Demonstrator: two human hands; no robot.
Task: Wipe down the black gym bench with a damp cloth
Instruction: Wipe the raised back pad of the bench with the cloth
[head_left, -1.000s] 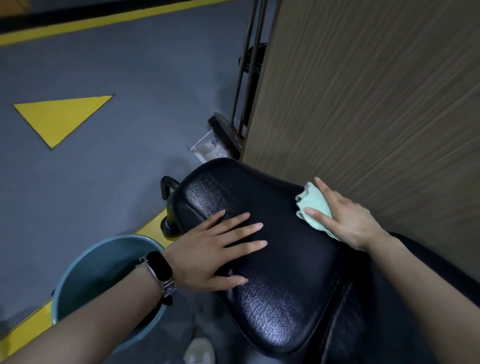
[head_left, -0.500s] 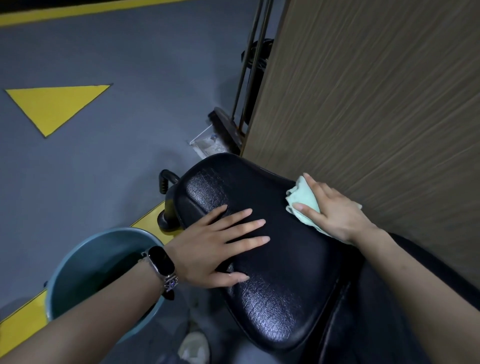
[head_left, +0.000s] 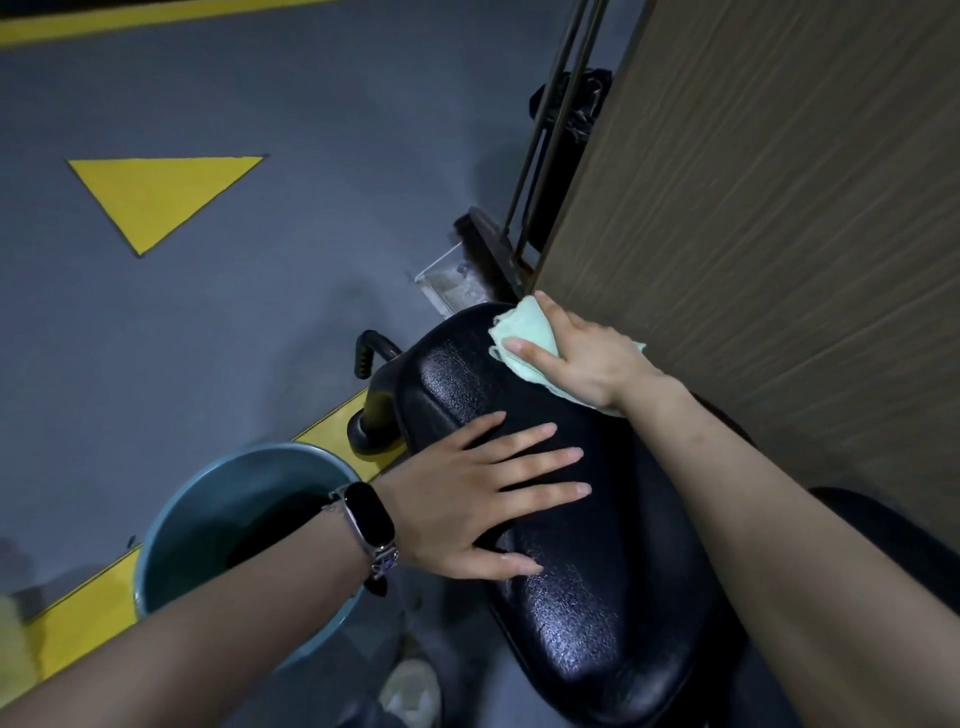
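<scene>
The black gym bench pad (head_left: 587, 597) runs from lower right up to the centre, its textured surface shiny. My left hand (head_left: 483, 504) lies flat on the middle of the pad with fingers spread and straight. My right hand (head_left: 587, 358) presses a folded pale green cloth (head_left: 524, 338) onto the pad's far end, next to the wooden wall; fingers lie straight over the cloth, and part of the cloth is hidden under the palm.
A teal bucket (head_left: 171, 525) stands on the grey floor at lower left, by a yellow floor stripe (head_left: 78, 618). A wood-panel wall (head_left: 779, 208) rises close on the right. Metal rods on a dark base (head_left: 540, 171) and a clear plastic tray (head_left: 447, 286) sit beyond the bench. A black handle (head_left: 369, 353) sticks out beside the pad.
My right hand has slid the cloth along the pad toward its far end. My left hand has stayed flat on the pad.
</scene>
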